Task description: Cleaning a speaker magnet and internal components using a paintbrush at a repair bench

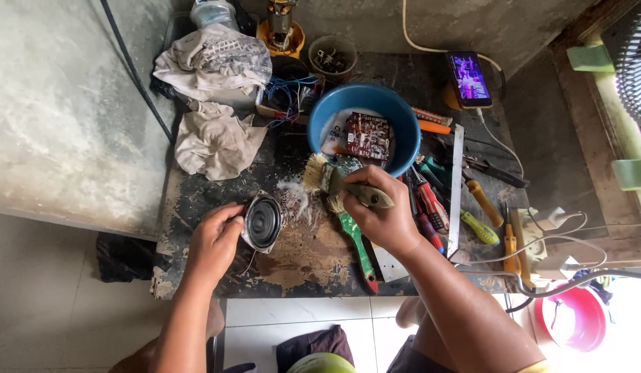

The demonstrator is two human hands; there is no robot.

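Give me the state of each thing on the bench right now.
Left hand: gripping speaker.
Speaker: tilted on edge, cone facing camera.
Right hand: holding brush.
Brush: bristles foamy, off the speaker.
Bowl: upright, board inside.
Board: leaning in suds.
Phone: screen lit.

Fan cut by right edge; bowl rim hides board's lower part; cup contents perhaps screws, too small.

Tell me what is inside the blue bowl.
The blue bowl holds a dark red circuit board lying in white foamy liquid. A pale piece shows beside the board. Whatever lies under the board and foam is covered, as is the bowl's bottom.
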